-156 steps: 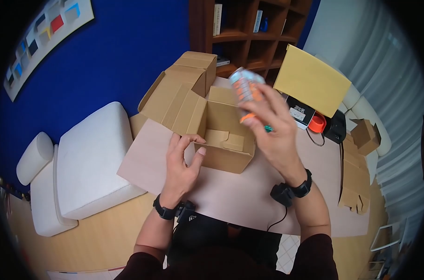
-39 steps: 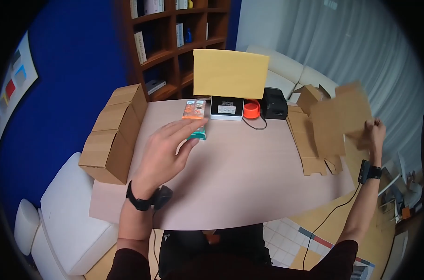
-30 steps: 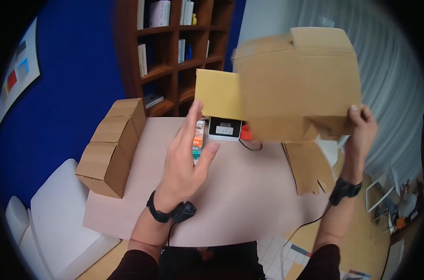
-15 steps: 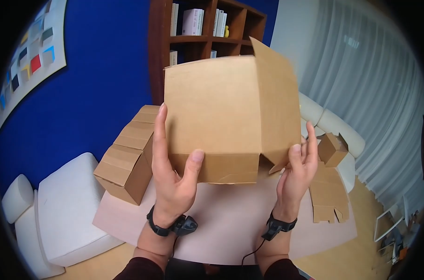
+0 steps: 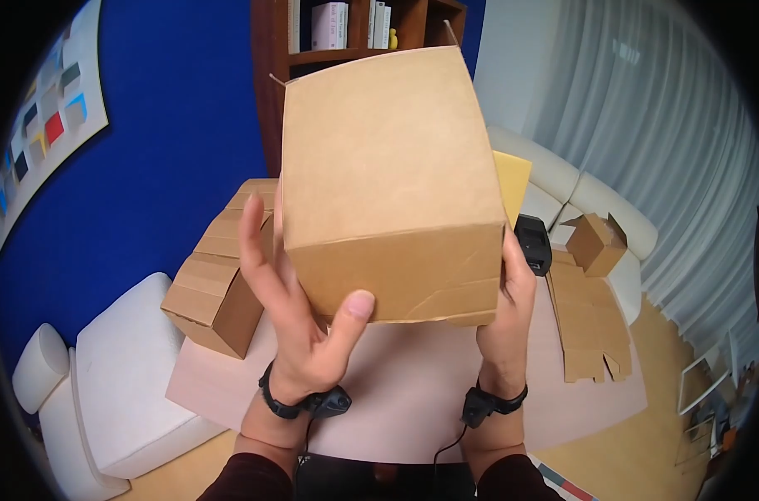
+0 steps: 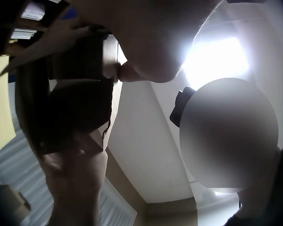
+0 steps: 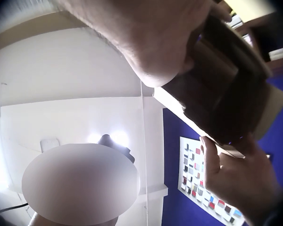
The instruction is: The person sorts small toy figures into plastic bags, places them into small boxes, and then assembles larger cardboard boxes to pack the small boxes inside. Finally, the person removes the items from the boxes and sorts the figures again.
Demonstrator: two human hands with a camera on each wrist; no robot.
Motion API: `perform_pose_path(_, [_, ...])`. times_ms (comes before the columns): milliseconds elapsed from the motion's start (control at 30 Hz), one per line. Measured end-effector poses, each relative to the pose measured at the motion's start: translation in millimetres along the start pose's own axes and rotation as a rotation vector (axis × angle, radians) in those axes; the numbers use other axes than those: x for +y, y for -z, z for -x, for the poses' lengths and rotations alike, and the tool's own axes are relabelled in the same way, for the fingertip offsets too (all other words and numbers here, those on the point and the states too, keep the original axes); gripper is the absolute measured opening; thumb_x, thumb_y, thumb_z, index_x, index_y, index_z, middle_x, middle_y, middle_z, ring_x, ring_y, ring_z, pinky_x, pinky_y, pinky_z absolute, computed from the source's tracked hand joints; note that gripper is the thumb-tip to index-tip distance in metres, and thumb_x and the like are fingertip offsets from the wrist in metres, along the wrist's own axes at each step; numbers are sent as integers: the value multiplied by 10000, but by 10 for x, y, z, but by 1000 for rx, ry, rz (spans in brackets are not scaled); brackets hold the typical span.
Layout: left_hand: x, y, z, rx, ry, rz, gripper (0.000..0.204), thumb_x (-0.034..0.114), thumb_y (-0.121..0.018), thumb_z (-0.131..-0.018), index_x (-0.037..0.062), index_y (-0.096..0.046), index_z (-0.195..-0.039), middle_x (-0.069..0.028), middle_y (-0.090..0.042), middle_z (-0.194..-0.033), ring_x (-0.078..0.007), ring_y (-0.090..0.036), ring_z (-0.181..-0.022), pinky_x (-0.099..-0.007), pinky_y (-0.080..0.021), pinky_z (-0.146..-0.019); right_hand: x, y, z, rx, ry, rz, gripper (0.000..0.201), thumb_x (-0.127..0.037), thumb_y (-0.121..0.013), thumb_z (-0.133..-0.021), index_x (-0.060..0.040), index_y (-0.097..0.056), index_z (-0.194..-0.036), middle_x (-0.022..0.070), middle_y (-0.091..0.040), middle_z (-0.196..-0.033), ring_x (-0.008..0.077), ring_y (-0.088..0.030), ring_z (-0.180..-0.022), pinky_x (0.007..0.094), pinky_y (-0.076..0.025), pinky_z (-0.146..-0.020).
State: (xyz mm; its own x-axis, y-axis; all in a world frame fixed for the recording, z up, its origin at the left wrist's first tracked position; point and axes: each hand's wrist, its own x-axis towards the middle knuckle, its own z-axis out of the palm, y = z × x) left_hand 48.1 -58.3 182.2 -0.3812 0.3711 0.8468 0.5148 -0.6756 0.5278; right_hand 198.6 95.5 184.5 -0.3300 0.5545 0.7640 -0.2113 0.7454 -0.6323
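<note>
An unfolded cardboard box [image 5: 388,159] is held up over the table, hiding much of its middle. My left hand [image 5: 304,334] grips its lower left, thumb on the front panel, the other fingers along the left side. On the right side my right hand [image 5: 509,313] holds the box, its fingertips mostly hidden behind the panel. In the left wrist view the dark inside of the box [image 6: 80,101] shows, with my right hand [image 6: 73,174] below it. The right wrist view has my left hand [image 7: 240,174] at the opposite edge.
A row of closed cardboard boxes [image 5: 208,288] stands at the table's left. Flat cardboard [image 5: 588,326] lies at the right, near a black device [image 5: 533,245] and a yellow panel [image 5: 513,184]. Behind are a small carton [image 5: 596,245] on a white sofa and a bookshelf [image 5: 267,108].
My right hand brought folded cardboard from the right; my left hand joined it and it now stands out as a box. The earlier open box and the held orange carton no longer show.
</note>
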Motion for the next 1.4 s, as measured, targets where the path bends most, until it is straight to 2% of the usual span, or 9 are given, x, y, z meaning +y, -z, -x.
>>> perform_pose_path(67, [-47,-10,77,-1,-16,-48,1085,196,-742,-985,89,97,-1664,-379,-216,-1691,-436,-353,-1547,-538,-298,-1256,6,25,42,28,-88,-125,413,-114,-557,-1006,88,-636,-1358,92,-733,-1199,171,-669,-1069,286,-515,-968])
perform_pose_path(167, [-201,-29,85,3,-117,-149,993,158,-783,-957,137,-22,-1596,-429,-129,-1696,-484,-327,-1560,-553,-304,-1257,-119,60,39,29,-158,-308,311,-93,-588,-976,92,-684,-1207,46,-732,-1019,117,-625,-861,263,-513,-800])
perform_pose_path(300, [-271,-81,-84,18,-400,-236,783,124,-845,-925,161,-233,-1412,-471,-114,-1674,-520,-342,-1550,-557,-340,-1255,-199,171,59,-49,-265,-416,294,-71,-613,-943,81,-688,-1183,51,-727,-1001,103,-624,-844,252,-501,-750])
perform_pose_path(400, [-331,-62,-79,52,-420,-268,760,115,-860,-913,152,-255,-1373,-451,-172,-1668,-509,-360,-1544,-546,-364,-1252,-247,231,48,-71,-248,-406,329,-33,-619,-907,77,-677,-1212,67,-727,-1010,96,-619,-837,247,-472,-699])
perform_pose_path(467, [-379,-51,-77,96,-416,-276,786,89,-853,-912,149,-246,-1406,-430,-199,-1669,-499,-372,-1541,-537,-369,-1250,-285,325,29,-223,-366,-494,770,-37,-626,-868,107,-422,-1596,170,-629,-1442,233,-608,-1339,353,-513,-1079])
perform_pose_path(667, [-254,-63,-31,270,-221,-254,1040,12,-823,-904,115,-81,-1627,-318,-313,-1667,-425,-434,-1509,-511,-368,-1244,-229,389,31,-325,-345,-658,977,-99,-603,-751,100,-287,-1654,231,-466,-1609,382,-521,-1474,550,-524,-1125])
perform_pose_path(933, [-149,17,-35,48,224,-82,600,280,-702,-1073,-8,-442,-1529,-142,-576,-1456,-235,-568,-1325,-384,-439,-1130,-408,330,49,-252,-341,-567,995,-114,-576,-708,95,-321,-1647,224,-476,-1602,377,-516,-1474,508,-514,-1139])
perform_pose_path(1200, [-309,68,53,323,129,-60,327,221,-644,-1111,-32,-609,-1315,-78,-679,-1257,-158,-612,-1155,-329,-487,-1011,-443,236,55,-270,-238,-371,961,12,-477,-688,60,-371,-1643,199,-467,-1631,346,-482,-1508,429,-440,-1200])
perform_pose_path(1400, [-265,61,39,362,188,-21,338,227,-624,-1118,-10,-615,-1359,-70,-694,-1306,-153,-639,-1186,-338,-479,-1050,-317,85,114,-304,-137,-423,837,-346,-693,-980,48,-370,-1644,223,-369,-1702,337,-347,-1592,415,-401,-1212])
